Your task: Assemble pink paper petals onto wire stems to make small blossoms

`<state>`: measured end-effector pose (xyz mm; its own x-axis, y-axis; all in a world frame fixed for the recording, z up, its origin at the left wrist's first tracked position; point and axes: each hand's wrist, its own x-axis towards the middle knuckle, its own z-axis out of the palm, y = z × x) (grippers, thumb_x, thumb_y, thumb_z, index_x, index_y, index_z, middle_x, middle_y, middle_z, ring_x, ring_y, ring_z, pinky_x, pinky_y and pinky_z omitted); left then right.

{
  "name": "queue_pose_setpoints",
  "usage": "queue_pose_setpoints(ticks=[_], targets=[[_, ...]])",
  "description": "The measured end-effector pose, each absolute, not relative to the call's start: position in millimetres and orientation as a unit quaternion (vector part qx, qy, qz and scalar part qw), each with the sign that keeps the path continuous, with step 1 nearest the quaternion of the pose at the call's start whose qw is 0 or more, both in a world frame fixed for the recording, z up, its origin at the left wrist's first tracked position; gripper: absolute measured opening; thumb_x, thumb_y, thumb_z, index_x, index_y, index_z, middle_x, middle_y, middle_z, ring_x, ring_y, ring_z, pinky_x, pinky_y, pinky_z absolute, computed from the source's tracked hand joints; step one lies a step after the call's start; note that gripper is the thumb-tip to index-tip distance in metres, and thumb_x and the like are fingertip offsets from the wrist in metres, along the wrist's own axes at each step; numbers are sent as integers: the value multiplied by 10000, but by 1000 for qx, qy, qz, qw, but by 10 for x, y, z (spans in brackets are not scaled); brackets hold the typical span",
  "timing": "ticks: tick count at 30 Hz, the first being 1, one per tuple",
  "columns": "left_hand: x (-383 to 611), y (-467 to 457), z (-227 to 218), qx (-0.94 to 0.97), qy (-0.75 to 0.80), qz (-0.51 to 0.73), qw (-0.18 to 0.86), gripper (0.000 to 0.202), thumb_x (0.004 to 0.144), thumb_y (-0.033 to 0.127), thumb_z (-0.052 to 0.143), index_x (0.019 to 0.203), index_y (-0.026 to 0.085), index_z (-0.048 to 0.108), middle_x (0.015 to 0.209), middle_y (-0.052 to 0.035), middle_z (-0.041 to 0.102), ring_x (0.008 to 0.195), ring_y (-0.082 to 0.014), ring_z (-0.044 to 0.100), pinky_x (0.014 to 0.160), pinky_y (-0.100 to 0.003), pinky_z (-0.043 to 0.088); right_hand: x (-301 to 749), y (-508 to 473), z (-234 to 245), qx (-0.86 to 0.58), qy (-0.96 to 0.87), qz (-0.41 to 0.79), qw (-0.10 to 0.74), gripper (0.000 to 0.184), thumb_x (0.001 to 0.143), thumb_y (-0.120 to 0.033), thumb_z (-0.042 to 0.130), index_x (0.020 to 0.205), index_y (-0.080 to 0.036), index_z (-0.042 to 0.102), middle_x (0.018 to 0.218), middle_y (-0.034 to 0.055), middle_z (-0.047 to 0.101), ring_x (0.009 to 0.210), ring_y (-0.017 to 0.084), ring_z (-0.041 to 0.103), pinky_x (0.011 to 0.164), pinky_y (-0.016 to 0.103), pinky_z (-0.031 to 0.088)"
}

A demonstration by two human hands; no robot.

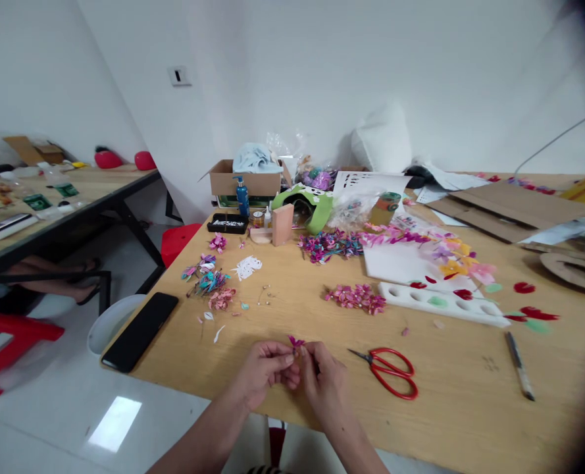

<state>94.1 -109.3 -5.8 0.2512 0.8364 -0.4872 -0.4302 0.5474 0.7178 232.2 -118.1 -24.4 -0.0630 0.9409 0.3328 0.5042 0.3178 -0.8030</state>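
Near the table's front edge, a small magenta artificial flower (296, 342) stands up between the fingertips of both hands. My left hand (271, 370) pinches it low down, thumb against fingers. My right hand (324, 378) is closed at its other side, fingertips touching the petals; whether it grips anything more is hidden. To the right lie red-handled scissors (392, 372), blades pointing left. Beyond the hands sits a pile of pink flowers (355, 298). Bunches of blue flowers (212, 281) and pale pink flowers (222, 299) lie to the left, with white paper cutouts (247, 267) beside them.
A black phone (140, 332) lies at the left edge, above a white bin (109, 322). A white foam strip with holes (443, 304) and a pen (520, 366) are on the right. At the back stand a cardboard box (223, 178), a blue pump bottle (242, 197) and a wooden block (283, 224).
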Motion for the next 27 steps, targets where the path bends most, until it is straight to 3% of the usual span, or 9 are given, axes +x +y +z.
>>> queue_pose_setpoints(ticks=[9,16,19,24,27], targets=[[933,-1076,15,195,472,426,747,394,468,300,864,716,101,632,616,-65,687,528,-152,635,568,-269,485,2419,-1116,-230,-530,-691,272,410,277,931,-310,391,764,-173,565,683,36,613,611,144,559,582,233,399],[900,-1063,22,196,469,414,755,374,486,280,856,728,101,634,629,-68,695,548,-157,653,566,-262,493,2449,-1037,-240,-540,-714,211,393,261,910,-274,424,729,-174,583,682,46,611,654,172,552,623,274,414],[869,-1061,6,202,470,418,751,364,508,275,844,752,101,637,639,-57,696,547,-149,656,554,-250,496,2551,-1021,-189,-535,-741,184,361,229,913,-247,426,805,-172,613,751,59,629,719,187,564,671,297,431],[794,-1059,-7,206,497,419,731,392,501,303,842,756,113,614,637,-29,687,486,-138,643,441,-208,451,3149,-1112,-243,-596,-741,61,304,222,907,-266,433,941,-180,635,911,96,652,860,233,577,770,351,443],[761,-1053,-26,213,498,423,727,411,504,313,843,783,112,618,661,-33,692,472,-130,640,397,-186,421,3591,-1240,-384,-637,-741,-31,209,251,872,-185,408,968,-181,640,989,111,649,891,269,573,750,382,433]])
